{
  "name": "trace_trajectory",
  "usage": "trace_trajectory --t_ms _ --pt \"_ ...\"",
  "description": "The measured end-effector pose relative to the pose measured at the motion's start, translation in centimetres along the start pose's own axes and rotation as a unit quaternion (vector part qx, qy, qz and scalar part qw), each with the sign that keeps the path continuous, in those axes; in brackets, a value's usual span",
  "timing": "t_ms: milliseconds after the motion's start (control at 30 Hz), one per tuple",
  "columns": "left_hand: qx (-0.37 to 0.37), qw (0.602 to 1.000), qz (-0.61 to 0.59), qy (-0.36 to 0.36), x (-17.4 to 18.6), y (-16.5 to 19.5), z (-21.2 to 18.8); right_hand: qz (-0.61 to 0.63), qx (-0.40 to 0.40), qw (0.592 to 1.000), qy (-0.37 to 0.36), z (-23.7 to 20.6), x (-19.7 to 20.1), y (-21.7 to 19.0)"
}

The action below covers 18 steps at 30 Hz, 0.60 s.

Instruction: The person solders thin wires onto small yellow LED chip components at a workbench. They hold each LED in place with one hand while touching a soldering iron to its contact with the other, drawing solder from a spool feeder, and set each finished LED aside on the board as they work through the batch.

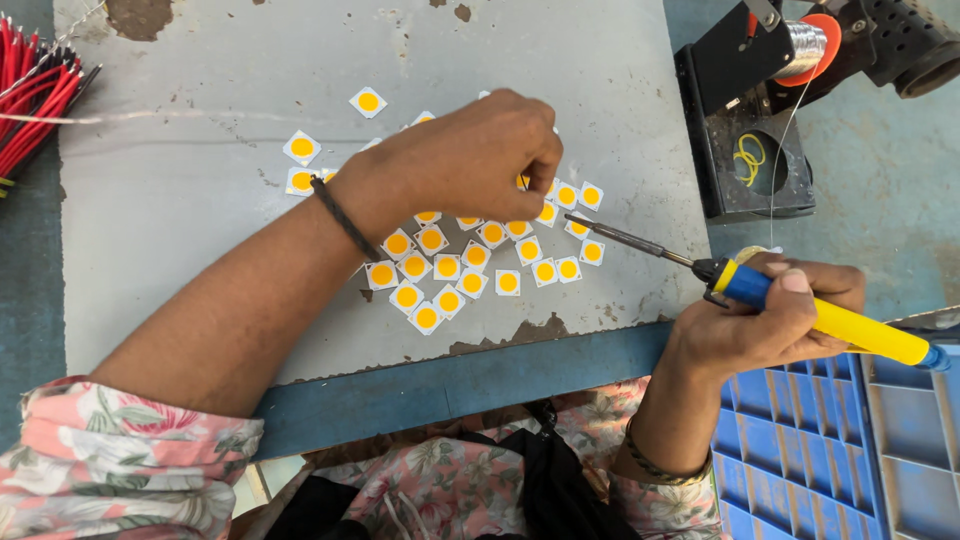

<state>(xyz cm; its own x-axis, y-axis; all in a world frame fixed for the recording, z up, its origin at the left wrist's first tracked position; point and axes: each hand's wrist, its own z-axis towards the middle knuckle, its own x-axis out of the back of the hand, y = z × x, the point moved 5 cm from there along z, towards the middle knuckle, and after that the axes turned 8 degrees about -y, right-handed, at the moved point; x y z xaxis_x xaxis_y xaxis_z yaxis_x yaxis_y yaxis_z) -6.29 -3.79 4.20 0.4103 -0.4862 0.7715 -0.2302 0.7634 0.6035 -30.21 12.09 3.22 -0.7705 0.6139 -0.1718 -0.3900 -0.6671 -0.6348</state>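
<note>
My left hand point(470, 160) reaches over a grey board point(200, 230), its fingertips pinched down among several small white square chips with round yellow centres point(470, 270). Whether a chip is between the fingers is hidden. My right hand point(760, 320) grips a soldering iron point(830, 315) with a blue and yellow handle. Its metal tip point(575, 218) points left and ends just beside the right edge of the chip cluster. A thin solder wire point(780, 150) runs down from a spool to my right hand.
A black stand point(740, 120) with a solder spool point(805, 45) sits at the upper right. Red wires point(35, 90) lie bundled at the left edge. A blue compartment tray point(840, 450) sits at the lower right. Loose chips point(368, 101) lie apart at the top of the board.
</note>
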Motion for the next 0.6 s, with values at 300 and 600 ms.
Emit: trace_trajectory --t_ms 300,600 --pt "0.041 0.998 -0.004 -0.044 -1.1 0.6 0.0 0.012 -0.022 1.0 -0.015 -0.3 0.0 0.3" --pt "0.071 0.996 0.014 -0.06 -1.3 1.0 0.1 -0.015 -0.015 0.999 -0.027 -0.4 -0.2 0.1"
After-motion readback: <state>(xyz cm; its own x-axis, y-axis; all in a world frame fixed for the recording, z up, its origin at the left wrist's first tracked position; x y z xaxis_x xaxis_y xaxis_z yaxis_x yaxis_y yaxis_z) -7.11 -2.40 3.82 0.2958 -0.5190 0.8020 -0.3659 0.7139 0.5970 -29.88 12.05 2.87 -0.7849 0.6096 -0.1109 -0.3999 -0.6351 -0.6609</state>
